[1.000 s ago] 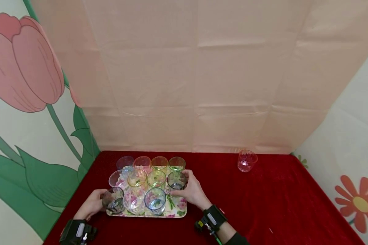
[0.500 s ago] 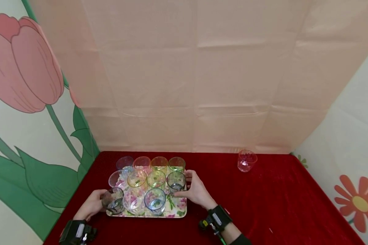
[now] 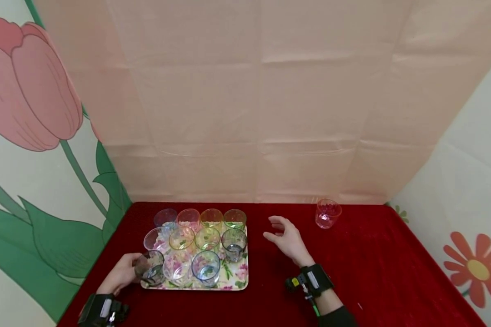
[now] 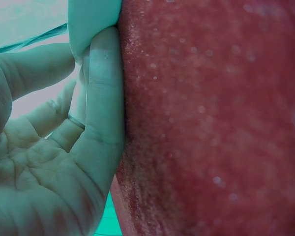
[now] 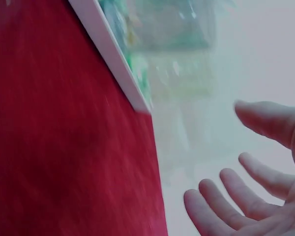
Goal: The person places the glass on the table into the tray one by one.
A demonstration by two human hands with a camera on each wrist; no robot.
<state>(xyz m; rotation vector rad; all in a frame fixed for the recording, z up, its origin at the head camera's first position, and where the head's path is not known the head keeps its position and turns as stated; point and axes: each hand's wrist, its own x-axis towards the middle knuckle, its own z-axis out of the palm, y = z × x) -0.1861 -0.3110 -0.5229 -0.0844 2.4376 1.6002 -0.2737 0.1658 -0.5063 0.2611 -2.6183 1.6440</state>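
Red tablecloth (image 3: 372, 272): left hand (image 3: 120, 274) grips grey glass (image 3: 150, 268), right hand (image 3: 288, 238) open, empty; pink glass (image 3: 327, 213) at two o'clock, approach gently.

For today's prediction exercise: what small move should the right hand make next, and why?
Probably reach on toward the pink glass standing alone on the red cloth. The right hand is open, empty and between it and the tray, while the left hand holds a grey glass at the tray's corner.

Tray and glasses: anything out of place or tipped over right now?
One pink glass stands alone on the red cloth, apart from the floral tray holding the others. The left hand grips a grey glass at the tray's corner. Nothing spilled.
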